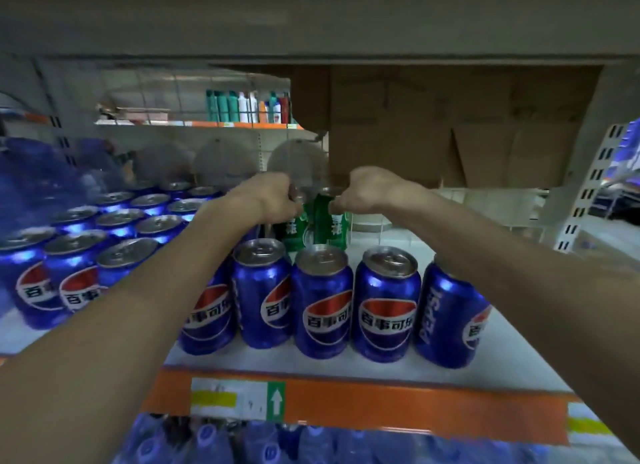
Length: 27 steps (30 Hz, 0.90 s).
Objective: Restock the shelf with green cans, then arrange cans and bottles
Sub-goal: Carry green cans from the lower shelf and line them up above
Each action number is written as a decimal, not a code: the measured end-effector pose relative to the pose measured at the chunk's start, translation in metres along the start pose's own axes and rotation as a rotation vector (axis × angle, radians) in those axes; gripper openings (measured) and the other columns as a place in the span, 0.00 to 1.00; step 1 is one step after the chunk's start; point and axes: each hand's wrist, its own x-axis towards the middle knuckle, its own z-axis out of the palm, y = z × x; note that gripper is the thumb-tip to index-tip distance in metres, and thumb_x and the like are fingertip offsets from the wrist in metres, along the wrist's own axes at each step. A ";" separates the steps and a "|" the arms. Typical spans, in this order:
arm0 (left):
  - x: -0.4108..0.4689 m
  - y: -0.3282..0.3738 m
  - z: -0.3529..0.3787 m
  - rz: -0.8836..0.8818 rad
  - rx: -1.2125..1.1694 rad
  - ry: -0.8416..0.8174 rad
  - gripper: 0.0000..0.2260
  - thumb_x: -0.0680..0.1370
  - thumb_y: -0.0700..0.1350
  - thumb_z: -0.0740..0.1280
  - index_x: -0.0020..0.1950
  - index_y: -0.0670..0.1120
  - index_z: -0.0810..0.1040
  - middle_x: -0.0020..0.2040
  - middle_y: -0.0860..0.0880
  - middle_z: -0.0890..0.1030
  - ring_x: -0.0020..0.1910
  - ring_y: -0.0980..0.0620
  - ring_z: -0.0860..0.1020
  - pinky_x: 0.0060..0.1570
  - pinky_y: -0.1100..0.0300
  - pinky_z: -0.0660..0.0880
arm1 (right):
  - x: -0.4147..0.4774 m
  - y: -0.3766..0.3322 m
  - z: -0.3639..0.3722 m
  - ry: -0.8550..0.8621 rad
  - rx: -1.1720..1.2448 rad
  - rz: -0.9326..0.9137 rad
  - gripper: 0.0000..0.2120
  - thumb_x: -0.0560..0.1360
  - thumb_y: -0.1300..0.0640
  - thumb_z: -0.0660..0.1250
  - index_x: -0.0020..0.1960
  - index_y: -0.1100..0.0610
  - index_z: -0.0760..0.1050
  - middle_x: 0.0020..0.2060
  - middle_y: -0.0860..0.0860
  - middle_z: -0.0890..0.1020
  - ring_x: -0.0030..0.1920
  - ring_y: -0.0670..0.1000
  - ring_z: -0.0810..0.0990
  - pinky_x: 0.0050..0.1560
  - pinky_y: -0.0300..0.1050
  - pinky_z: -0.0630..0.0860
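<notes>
Both my arms reach deep over a white shelf (388,366). My left hand (273,196) grips the top of a green can (294,229) from above. Beside it, my right hand (367,189) grips the top of a second green can (332,226). The two green cans stand upright and close together behind a front row of blue cola cans (323,300). The green cans' tops are hidden by my fingers.
Several more blue cans (121,221) fill the shelf's left side, with plastic-wrapped blue bottles (41,183) beyond. Brown cardboard (450,124) lines the back right. An orange price rail (398,408) marks the front edge, blue bottles (242,443) below. A slotted upright (588,186) stands right.
</notes>
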 end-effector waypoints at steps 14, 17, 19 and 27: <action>0.051 -0.004 0.013 -0.047 -0.045 -0.118 0.17 0.80 0.46 0.66 0.67 0.40 0.71 0.63 0.41 0.76 0.60 0.43 0.75 0.52 0.55 0.71 | 0.084 0.031 0.029 -0.178 0.201 0.164 0.25 0.83 0.47 0.58 0.74 0.59 0.64 0.71 0.56 0.69 0.69 0.56 0.70 0.71 0.51 0.67; 0.057 -0.006 0.019 -0.054 -0.060 -0.094 0.18 0.79 0.47 0.68 0.65 0.40 0.72 0.63 0.41 0.77 0.60 0.42 0.76 0.52 0.55 0.71 | 0.091 0.027 0.035 -0.140 0.268 0.084 0.21 0.78 0.53 0.68 0.68 0.60 0.71 0.65 0.55 0.75 0.65 0.56 0.74 0.61 0.43 0.69; 0.062 -0.008 0.022 -0.059 -0.052 -0.101 0.18 0.78 0.47 0.69 0.64 0.40 0.74 0.62 0.41 0.78 0.59 0.43 0.77 0.52 0.55 0.72 | 0.094 0.028 0.042 -0.103 0.298 0.069 0.19 0.73 0.56 0.74 0.62 0.60 0.76 0.60 0.56 0.79 0.60 0.56 0.77 0.59 0.44 0.72; 0.063 -0.006 0.022 -0.093 -0.127 -0.082 0.21 0.76 0.47 0.72 0.63 0.39 0.73 0.61 0.42 0.78 0.59 0.42 0.77 0.53 0.54 0.73 | 0.088 0.030 0.041 -0.015 0.178 0.047 0.27 0.68 0.49 0.78 0.62 0.58 0.76 0.58 0.53 0.80 0.58 0.55 0.79 0.58 0.46 0.76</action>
